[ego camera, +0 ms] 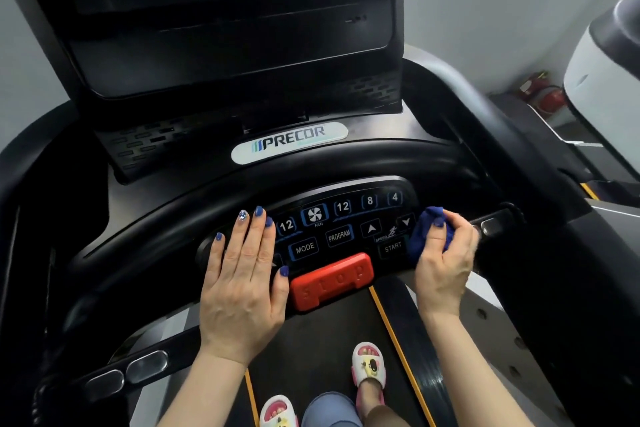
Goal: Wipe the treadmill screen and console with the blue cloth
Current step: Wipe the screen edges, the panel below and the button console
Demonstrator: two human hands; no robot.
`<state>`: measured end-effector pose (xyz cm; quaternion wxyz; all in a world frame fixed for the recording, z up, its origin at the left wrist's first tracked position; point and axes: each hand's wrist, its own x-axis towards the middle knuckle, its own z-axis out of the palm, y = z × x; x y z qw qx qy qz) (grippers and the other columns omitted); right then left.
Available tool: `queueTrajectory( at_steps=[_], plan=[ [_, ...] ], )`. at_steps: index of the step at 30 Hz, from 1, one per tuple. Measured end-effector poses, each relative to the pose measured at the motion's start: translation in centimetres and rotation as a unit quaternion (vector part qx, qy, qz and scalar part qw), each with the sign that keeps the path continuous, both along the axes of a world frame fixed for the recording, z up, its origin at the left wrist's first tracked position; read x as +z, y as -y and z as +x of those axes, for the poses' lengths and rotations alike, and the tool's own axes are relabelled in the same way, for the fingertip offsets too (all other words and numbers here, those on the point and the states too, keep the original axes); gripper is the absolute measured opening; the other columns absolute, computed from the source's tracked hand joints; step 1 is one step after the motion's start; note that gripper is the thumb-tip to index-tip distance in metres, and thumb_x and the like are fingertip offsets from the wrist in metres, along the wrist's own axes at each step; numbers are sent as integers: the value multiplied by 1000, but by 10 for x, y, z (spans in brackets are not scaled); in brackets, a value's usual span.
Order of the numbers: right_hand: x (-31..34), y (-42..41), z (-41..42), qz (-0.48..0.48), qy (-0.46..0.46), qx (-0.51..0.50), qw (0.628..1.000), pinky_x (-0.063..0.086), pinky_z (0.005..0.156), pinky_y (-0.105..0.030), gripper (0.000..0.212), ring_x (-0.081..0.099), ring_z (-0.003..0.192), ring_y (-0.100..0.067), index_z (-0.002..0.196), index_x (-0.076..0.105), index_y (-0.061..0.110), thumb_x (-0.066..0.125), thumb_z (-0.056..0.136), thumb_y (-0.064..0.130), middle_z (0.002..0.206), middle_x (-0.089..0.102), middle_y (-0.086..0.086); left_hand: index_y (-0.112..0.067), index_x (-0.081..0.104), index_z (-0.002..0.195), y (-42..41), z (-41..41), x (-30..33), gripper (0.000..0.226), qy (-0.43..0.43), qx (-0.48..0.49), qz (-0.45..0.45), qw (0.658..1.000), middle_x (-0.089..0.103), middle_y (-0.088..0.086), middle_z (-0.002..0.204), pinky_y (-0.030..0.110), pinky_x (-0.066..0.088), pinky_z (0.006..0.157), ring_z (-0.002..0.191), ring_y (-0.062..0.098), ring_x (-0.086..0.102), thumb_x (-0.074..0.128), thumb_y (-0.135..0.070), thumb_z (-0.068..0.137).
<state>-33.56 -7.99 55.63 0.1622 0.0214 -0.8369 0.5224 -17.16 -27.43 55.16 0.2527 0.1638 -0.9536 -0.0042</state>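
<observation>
Flat and wide, my left hand [242, 284] rests at nine o'clock on the glossy black button console [341, 236]; my right hand [445, 253] bunches the crumpled blue cloth [424, 232] at three o'clock. Pressing hard there could trigger START [393, 247]

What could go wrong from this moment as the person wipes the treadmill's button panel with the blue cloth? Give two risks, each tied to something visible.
1. The right hand grips the blue cloth right beside the START button; a firm wipe might press it while the person's feet stand on the belt.
2. The left hand lies flat on the panel's left side, next to the MODE button, so leaning on it could trigger a key.
</observation>
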Motion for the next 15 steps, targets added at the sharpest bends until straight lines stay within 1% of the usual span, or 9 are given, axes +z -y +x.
queueTrajectory(
  at_steps=[2,3,4,6,7,9,10,12,15],
  plan=[
    [-9,2,7,21,1,36,999,36,98,-12,32,51,113,-16,123,57,8,44,99,24,120,51,0,-1,38,150,0,0,-1,59,2,2,0,1000,30,14,160,48,18,123,150,28,26,41,-31,99],
    [-14,3,9,34,-6,45,998,35,101,-15,33,50,116,-17,125,56,7,42,100,24,124,53,-2,-1,37,150,0,-1,-1,59,3,2,0,1000,30,15,160,48,18,123,150,28,25,41,-31,99],
    [-16,5,9,46,-14,46,998,37,104,-22,36,50,119,-20,126,56,6,41,101,25,126,54,-6,-1,37,150,0,-1,-1,60,5,2,0,1000,30,15,160,49,18,123,150,28,25,41,-31,98],
    [-14,10,2,69,-33,38,996,41,104,-36,40,53,118,-27,126,57,0,40,100,25,125,57,-14,-1,38,149,-1,-1,-1,60,5,3,0,1000,31,15,160,49,17,123,151,28,24,43,-31,98],
    [-9,16,-5,79,-43,36,995,42,104,-35,40,55,116,-29,125,57,-3,40,99,23,122,59,-16,-1,38,149,-1,-1,-1,60,6,3,0,1000,31,15,160,49,17,123,151,28,24,43,-31,98],
    [4,34,-22,95,-55,52,993,36,106,-24,38,56,116,-30,124,57,-5,42,98,18,122,60,-18,0,39,149,-1,-1,0,60,4,3,0,1000,31,15,160,49,17,123,150,28,25,43,-31,97],
    [9,41,-29,108,-63,69,990,32,107,-20,38,55,118,-30,125,57,-6,43,98,17,124,59,-19,0,39,149,0,-1,0,60,4,3,-2,1000,31,15,160,49,17,123,150,28,25,43,-31,97],
    [9,39,-33,145,-92,119,978,30,112,-21,39,51,126,-29,129,54,-6,45,99,17,132,55,-21,0,39,148,0,-1,-2,60,6,5,-8,1000,32,15,159,49,18,123,150,29,26,44,-31,97],
    [7,15,-31,159,-117,205,959,29,116,-25,45,46,133,-29,137,47,-5,44,99,19,140,49,-21,0,40,147,-3,-2,-1,60,4,8,-7,1000,33,15,159,50,20,122,149,29,28,45,-30,96]
  ],
)
